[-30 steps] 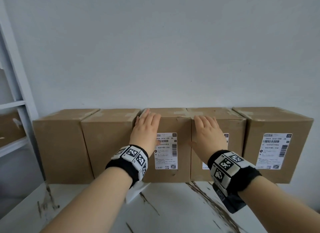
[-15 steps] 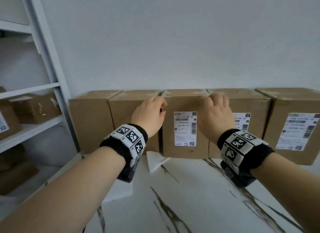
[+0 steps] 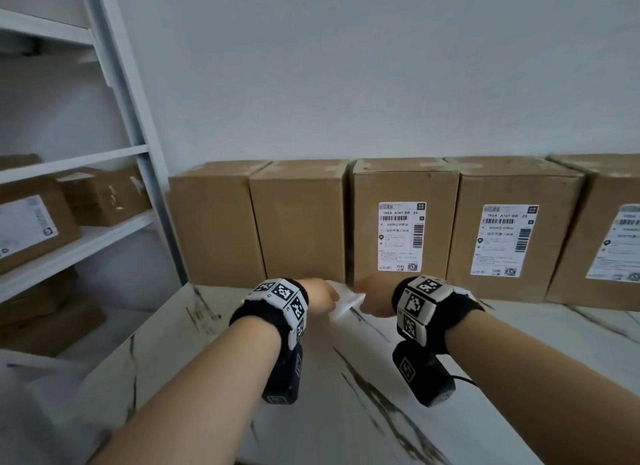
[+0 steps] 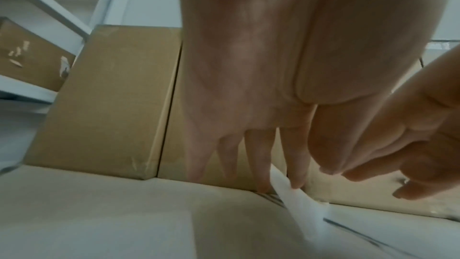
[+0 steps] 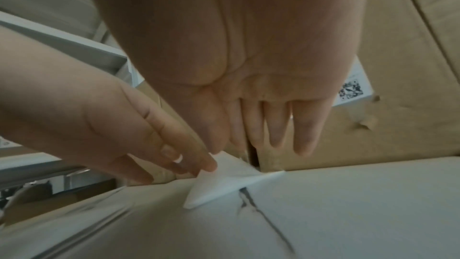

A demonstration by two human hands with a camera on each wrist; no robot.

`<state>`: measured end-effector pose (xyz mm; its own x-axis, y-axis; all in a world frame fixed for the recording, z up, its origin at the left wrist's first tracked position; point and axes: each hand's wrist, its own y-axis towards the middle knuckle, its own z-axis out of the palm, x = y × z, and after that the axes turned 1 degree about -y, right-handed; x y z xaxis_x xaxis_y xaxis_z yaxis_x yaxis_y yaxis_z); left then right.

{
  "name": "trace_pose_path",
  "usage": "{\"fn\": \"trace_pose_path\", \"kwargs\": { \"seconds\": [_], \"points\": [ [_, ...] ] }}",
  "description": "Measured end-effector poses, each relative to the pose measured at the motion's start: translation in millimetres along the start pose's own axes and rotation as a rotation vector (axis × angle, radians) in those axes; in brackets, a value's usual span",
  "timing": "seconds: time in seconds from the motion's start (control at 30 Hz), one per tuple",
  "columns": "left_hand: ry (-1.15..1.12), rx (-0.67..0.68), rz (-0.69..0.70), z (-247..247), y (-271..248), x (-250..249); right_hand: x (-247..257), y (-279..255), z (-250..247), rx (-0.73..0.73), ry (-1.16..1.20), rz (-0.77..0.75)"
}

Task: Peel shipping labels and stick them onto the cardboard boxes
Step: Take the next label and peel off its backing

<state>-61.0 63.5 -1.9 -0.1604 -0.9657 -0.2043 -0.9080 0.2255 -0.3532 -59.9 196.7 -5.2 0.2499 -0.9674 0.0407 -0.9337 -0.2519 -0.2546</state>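
The head view hid the fingers, but the wrist views showed the left hand [image 4: 248, 90] and right hand [image 5: 248, 62] reaching straight-fingered and touching white paper [image 5: 224, 180]. At nine o'clock, a shelf [image 3: 79, 243] held boxes [image 3: 104, 194].

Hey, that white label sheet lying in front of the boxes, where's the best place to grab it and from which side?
Probably pinch the label sheet at its raised near corner, coming from above and the front. It lies at the foot of the boxes on the marble table, one edge lifted, so fingertips can slip under. The left hand touches it already; the right hand is beside it.
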Motion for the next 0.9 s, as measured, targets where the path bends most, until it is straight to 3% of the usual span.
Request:
{"fn": "trace_pose_path", "kwargs": {
  "seconds": [0.13, 0.57, 0.77, 0.9],
  "points": [
    [-0.007, -0.001, -0.052, 4, 9, 1, -3, 4, 6, -0.039, 0.114, 0.01],
    [-0.172, -0.02, -0.071, -22, -15, 30, 2, 6, -3, -0.023, 0.104, 0.062],
    [-0.367, -0.178, -0.013, -22, -50, 53, 21, -7, -8, 0.032, 0.31, -0.057],
    [-0.43, -0.249, -0.03, -14, -67, 67, 37, -13, -8, -0.007, 0.42, -0.11]
  ]
}}
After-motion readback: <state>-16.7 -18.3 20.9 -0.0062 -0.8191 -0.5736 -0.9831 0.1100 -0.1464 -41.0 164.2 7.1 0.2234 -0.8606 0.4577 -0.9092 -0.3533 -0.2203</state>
